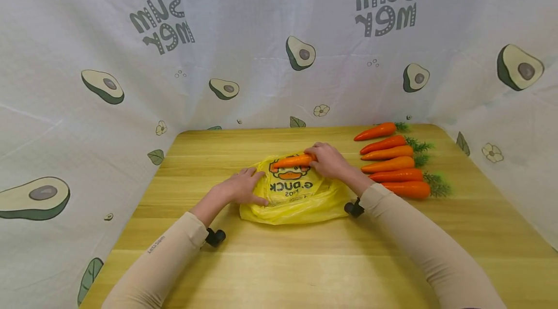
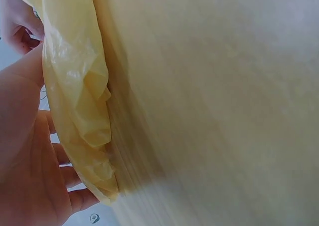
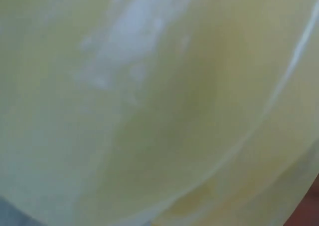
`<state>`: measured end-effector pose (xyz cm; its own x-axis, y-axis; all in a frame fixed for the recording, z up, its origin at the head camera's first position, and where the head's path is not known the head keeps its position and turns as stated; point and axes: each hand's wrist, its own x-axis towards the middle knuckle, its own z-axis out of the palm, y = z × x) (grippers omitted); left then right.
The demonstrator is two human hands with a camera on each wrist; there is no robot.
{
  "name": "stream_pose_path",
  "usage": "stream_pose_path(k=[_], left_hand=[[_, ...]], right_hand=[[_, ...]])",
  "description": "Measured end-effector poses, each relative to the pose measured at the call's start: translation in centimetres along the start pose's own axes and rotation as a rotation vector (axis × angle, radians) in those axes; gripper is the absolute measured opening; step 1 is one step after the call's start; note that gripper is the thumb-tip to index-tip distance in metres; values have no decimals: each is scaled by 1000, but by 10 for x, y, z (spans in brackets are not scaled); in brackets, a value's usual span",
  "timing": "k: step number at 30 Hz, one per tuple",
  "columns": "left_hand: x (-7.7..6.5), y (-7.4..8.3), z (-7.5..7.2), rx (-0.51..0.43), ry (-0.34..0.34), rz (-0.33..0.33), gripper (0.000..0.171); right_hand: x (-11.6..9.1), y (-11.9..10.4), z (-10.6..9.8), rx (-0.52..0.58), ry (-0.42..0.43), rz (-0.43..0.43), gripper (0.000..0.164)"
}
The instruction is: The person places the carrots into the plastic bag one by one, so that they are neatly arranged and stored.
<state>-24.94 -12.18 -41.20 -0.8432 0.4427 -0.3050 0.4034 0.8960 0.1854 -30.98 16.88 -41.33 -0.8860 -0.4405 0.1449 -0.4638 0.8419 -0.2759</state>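
Observation:
A yellow plastic bag point(image 1: 305, 208) with a printed duck face lies in the middle of the wooden table. My right hand point(image 1: 328, 160) grips an orange carrot point(image 1: 293, 161) by its thick end, and the carrot's tip points left over the duck print. The carrot's top is hidden in the hand. On the bag's left edge rests my left hand point(image 1: 241, 187), thumb and fingers spread apart. In the left wrist view its fingers reach straight behind the crumpled bag point(image 2: 75, 96). Blurred yellow plastic of the bag point(image 3: 149, 111) fills most of the right wrist view.
Several carrots with green tops, among them the nearest carrot point(image 1: 407, 189), lie in a column on the table's right side, beside my right forearm. A white curtain point(image 1: 261, 18) printed with avocados hangs behind the wooden table point(image 1: 279, 260) and along both sides.

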Motion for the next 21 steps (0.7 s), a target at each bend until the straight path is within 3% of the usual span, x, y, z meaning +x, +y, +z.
stream_pose_path(k=[21], left_hand=[[0, -3, 0, 11, -3, 8, 97]], right_hand=[[7, -2, -4, -36, -47, 32, 43]])
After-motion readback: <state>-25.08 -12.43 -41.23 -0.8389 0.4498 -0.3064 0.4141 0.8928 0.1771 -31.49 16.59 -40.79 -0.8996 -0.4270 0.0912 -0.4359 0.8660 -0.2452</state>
